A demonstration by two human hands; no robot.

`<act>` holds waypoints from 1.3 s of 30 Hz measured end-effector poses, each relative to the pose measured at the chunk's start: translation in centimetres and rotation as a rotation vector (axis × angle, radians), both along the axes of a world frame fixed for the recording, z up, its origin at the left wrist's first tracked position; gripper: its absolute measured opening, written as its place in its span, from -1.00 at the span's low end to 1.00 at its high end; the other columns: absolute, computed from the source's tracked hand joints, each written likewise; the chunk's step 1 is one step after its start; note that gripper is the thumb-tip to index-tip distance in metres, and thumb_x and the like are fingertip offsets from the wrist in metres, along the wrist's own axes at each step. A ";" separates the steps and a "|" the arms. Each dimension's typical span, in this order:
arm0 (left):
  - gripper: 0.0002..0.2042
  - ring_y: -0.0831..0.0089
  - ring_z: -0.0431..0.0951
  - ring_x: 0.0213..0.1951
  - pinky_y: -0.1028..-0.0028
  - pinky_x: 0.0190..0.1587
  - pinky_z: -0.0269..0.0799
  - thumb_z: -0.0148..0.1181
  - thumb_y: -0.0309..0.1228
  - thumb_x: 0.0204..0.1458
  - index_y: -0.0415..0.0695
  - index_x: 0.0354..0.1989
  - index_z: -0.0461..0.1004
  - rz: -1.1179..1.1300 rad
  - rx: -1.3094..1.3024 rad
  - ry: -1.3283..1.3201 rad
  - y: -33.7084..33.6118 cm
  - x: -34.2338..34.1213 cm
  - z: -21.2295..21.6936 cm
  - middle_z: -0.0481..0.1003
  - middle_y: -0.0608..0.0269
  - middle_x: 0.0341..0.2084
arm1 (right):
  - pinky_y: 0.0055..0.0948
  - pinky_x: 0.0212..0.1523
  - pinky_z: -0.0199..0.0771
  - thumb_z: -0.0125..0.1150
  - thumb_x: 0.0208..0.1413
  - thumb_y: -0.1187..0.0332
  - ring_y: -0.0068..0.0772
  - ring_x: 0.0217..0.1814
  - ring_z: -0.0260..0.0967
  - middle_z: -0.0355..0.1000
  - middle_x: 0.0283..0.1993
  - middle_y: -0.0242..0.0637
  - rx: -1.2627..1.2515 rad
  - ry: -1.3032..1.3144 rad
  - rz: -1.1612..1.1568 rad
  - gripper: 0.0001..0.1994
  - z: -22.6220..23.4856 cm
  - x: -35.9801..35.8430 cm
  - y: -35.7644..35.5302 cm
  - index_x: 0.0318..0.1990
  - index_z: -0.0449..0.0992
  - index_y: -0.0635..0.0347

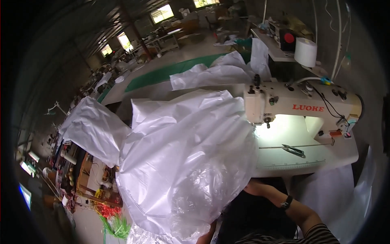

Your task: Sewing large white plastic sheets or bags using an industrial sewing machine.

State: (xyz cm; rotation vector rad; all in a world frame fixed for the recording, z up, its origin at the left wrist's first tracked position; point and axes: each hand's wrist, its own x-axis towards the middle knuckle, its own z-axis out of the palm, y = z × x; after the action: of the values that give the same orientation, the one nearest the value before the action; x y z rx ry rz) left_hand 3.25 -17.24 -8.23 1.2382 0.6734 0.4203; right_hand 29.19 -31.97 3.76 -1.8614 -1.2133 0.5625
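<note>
Crinkled clear film point(205, 187) lies nearest, bunched over the lower part of a large white sheet point(170, 130), which billows just left of the sewing machine point(280, 97). The right hand point(254, 188) meets the sheet's right edge, fingers partly hidden; whether it grips, I cannot tell. The left hand is hidden by the film, its state unclear. Beyond, snips point(294, 151) lie on the white desk point(266, 153); a white thread cone point(305, 53) stands farther back.

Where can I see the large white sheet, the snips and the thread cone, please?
Large white sheet point(183, 142): head view, the middle of its wrinkled surface.
Snips point(294, 151): head view, about the middle of their length.
Thread cone point(305, 53): head view, the side of its white winding.
</note>
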 end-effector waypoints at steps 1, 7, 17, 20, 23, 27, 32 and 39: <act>-0.56 -0.03 0.36 0.21 0.20 0.21 0.30 0.22 -0.28 0.14 -0.16 0.18 0.42 0.006 0.109 0.054 0.2 0.1 1.6 0.41 -0.13 0.14 | -0.21 0.26 0.29 -0.04 0.32 0.35 -0.03 0.26 0.33 0.42 0.18 -0.02 0.183 0.097 0.109 -0.69 0.7 -0.3 2.0 0.12 0.43 0.26; -0.36 0.12 0.33 0.26 0.20 0.36 0.14 0.14 -0.52 0.15 -0.32 0.38 0.01 -0.243 0.935 0.271 1.4 0.8 19.0 0.31 -0.10 0.25 | -0.26 0.40 0.08 -0.06 0.37 0.21 -0.30 0.46 0.02 0.15 0.41 -0.15 0.081 0.608 0.298 -0.53 0.1 1.7 11.6 0.34 0.20 0.24; -0.24 -0.18 0.27 0.26 0.18 0.18 0.37 0.27 -0.48 0.04 -0.20 0.40 0.00 -0.053 1.341 0.330 15.0 10.7 25.2 0.21 -0.25 0.28 | -0.34 0.35 0.12 -0.21 0.43 0.14 -0.33 0.34 0.14 0.24 0.31 -0.19 0.423 0.705 -0.155 -0.54 8.2 12.9 22.1 0.29 0.25 0.27; -0.28 -0.02 0.36 0.24 0.23 0.19 0.37 0.20 -0.42 0.14 -0.04 0.44 -0.02 -0.191 1.194 0.481 17.0 12.4 27.2 0.33 -0.14 0.24 | -0.37 0.34 0.14 -0.26 0.45 0.12 -0.34 0.30 0.19 0.27 0.28 -0.20 0.525 0.754 -0.341 -0.54 9.1 16.6 23.2 0.28 0.27 0.28; -0.33 -0.05 0.40 0.20 0.21 0.15 0.40 0.15 -0.41 0.18 0.08 0.45 0.00 -0.159 1.267 0.440 18.9 11.3 27.6 0.36 -0.11 0.21 | -0.38 0.27 0.21 -0.26 0.44 0.08 -0.35 0.24 0.25 0.37 0.14 -0.27 0.529 0.869 -0.541 -0.53 12.6 15.9 24.9 0.23 0.32 0.26; -0.73 0.12 0.59 -0.02 0.31 0.01 0.47 0.09 -0.48 0.18 -0.14 0.06 0.49 -0.079 1.087 0.388 20.3 10.1 32.1 0.57 -0.01 -0.05 | -0.43 0.18 0.30 -0.10 0.40 0.16 -0.53 0.20 0.25 0.33 0.17 -0.38 0.621 0.847 -0.439 -0.57 0.9 21.6 21.0 0.25 0.26 0.28; -0.84 0.38 0.61 -0.13 0.43 -0.01 0.45 0.08 -0.57 0.16 -0.33 -0.21 0.58 0.156 0.809 0.040 26.8 -0.6 35.0 0.62 0.11 -0.15 | -0.48 -0.04 0.44 0.21 0.18 0.40 -0.32 -0.06 0.47 0.48 -0.07 -0.37 0.248 -0.163 -0.158 -0.71 13.1 3.6 13.8 0.06 0.48 0.14; -0.65 0.20 0.58 -0.08 0.31 0.09 0.39 0.33 -0.37 0.08 -0.33 -0.02 0.54 0.890 1.348 0.521 17.8 -6.0 37.7 0.60 0.01 -0.14 | -0.34 0.07 0.34 0.19 0.04 0.43 -0.40 0.10 0.38 0.41 0.09 -0.53 0.628 -1.011 0.068 -0.75 15.7 -4.5 18.8 -0.10 0.57 -0.04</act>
State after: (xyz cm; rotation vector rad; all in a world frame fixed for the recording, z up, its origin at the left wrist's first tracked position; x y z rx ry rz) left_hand -2.79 0.53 29.45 2.3094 1.5073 1.4741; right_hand 24.66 -13.16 19.50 -1.5264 -1.7980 -0.7786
